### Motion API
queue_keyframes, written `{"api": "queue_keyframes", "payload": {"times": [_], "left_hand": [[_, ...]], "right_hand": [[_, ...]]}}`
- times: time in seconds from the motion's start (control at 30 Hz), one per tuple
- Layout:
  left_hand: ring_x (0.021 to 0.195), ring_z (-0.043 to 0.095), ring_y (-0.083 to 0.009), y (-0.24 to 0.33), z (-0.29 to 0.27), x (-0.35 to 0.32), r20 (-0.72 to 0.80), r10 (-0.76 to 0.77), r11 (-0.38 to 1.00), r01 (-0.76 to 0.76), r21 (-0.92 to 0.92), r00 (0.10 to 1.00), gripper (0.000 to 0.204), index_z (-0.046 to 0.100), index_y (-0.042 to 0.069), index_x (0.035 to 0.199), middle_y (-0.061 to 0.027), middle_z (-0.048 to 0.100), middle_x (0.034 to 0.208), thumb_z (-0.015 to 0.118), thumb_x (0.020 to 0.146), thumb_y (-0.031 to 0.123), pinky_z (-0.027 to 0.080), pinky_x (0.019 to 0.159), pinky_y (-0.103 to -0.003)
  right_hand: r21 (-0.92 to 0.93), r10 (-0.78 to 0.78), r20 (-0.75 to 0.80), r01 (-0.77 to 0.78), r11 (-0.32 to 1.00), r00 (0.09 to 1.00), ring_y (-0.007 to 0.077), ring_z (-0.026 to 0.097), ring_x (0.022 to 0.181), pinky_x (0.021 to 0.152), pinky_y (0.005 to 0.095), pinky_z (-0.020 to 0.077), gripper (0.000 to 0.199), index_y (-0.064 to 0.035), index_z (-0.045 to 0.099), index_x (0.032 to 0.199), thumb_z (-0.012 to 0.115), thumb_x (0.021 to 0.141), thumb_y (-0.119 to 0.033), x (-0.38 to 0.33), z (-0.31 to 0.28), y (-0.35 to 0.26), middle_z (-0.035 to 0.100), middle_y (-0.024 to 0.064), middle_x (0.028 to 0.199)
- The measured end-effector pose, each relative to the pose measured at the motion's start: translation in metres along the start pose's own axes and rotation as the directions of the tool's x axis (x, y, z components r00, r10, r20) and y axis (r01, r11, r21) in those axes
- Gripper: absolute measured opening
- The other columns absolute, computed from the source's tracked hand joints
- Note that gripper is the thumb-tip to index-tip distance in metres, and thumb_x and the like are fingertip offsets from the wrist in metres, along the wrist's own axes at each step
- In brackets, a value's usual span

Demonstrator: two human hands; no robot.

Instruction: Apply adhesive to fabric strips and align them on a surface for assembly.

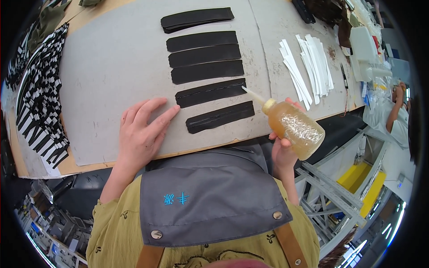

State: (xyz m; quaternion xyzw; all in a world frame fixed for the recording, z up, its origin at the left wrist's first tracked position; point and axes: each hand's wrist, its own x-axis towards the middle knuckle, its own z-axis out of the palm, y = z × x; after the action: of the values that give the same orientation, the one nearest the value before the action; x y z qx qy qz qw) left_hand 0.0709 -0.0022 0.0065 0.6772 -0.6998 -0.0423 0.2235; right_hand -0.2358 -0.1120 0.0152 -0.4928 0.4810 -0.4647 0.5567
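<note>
Though aslant, bottle in right fingers

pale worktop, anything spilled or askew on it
Brown specks mark the worktop right of the white strips; stain or debris, I cannot tell. Those strips lie splayed unevenly, unlike the tidier column of black strips.

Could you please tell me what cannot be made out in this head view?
In the head view:
Right hand: partly hidden behind the bottle it holds.
White strips: overlaps hide their exact number.
Dark brown bundle, top right: cut off by the upper edge.
Co-worker: body partly cut off by the dark fisheye rim.
</note>
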Motion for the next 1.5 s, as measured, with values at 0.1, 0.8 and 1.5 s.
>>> {"api": "queue_keyframes", "payload": {"times": [0.1,0.8,1.5], "left_hand": [[0.114,0.057,-0.0211,0.0,-0.002,0.002,0.004,-0.002,1.0,0.002,-0.002,1.0,0.044,0.072,0.024,0.122,0.0014,0.061,0.126,0.071,0.082,0.007,0.043,0.094,-0.036],[0.114,0.057,-0.0204,-0.005,-0.005,-0.002,0.003,-0.005,1.0,0.005,-0.03,1.0,0.05,0.071,0.023,0.122,-0.0002,0.059,0.117,0.07,0.075,0.006,0.042,0.095,-0.036],[0.107,0.058,-0.0299,-0.004,0.002,-0.007,-0.121,-0.056,0.997,0.049,-0.057,0.991,0.031,0.069,0.005,0.118,-0.0122,0.063,0.112,0.063,0.088,0.001,0.041,0.097,-0.041]], "right_hand": [[0.01,0.065,0.031,-0.065,0.998,0.997,0.0157,0.066,0.102,0.059,0.0189,0.0527,0.123,-0.0018,0.039,0.148,0.091,0.056,-0.062,-0.002,0.01,-0.002,0.05,0.0175,0.148],[-0.015,0.086,0.492,-0.09,0.996,0.867,0.0263,0.054,0.131,0.109,0.0394,0.0464,0.109,0.0009,0.042,0.144,0.098,0.061,-0.042,0.008,0.059,0.003,0.051,0.0179,0.146],[0.836,-0.036,0.124,-0.085,0.542,0.992,0.01,0.059,0.084,0.073,0.0245,0.0498,0.078,-0.0067,0.053,0.136,0.068,0.087,-0.065,0.067,-0.051,0.029,0.061,0.0084,0.135]]}}
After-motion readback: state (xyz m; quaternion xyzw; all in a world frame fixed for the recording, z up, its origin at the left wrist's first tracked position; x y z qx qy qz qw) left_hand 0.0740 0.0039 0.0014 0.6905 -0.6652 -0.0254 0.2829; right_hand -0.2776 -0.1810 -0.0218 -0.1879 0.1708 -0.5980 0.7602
